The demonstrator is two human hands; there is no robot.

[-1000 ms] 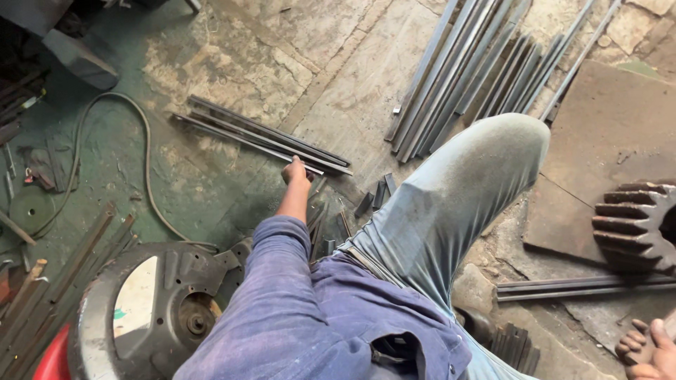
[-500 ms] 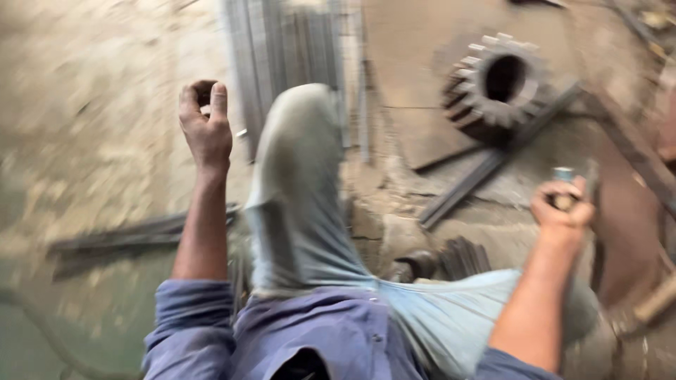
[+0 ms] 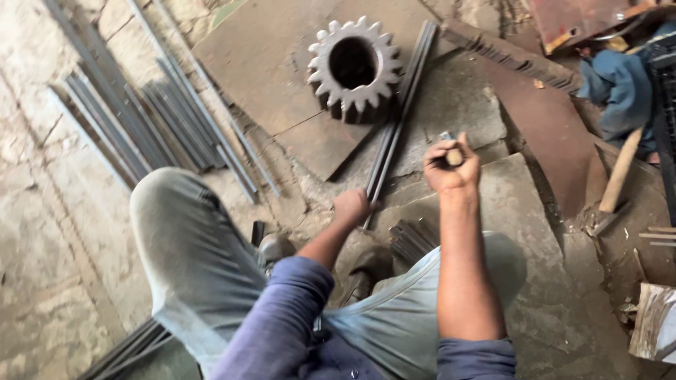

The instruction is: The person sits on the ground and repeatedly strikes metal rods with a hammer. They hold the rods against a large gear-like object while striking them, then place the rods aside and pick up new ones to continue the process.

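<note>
Head view, workshop floor (image 3: 63, 211). Left hand (image 3: 352, 206): fist clenched on near end of long flat steel bars (image 3: 398, 116), which run up past large toothed gear (image 3: 354, 69) standing on rusty plate (image 3: 260, 70). Right hand (image 3: 451, 165): raised, grip clenched around a short stubby piece, kind unclear. Step, by judgement: taking hold of the bars to draw them closer; next move calls for a firm pull clear of the gear. Bundle of thin rods (image 3: 141, 119) lies well apart, left. Against half a second earlier: left hand, then raised, is now down on the bars; right hand has swung inward.
</note>
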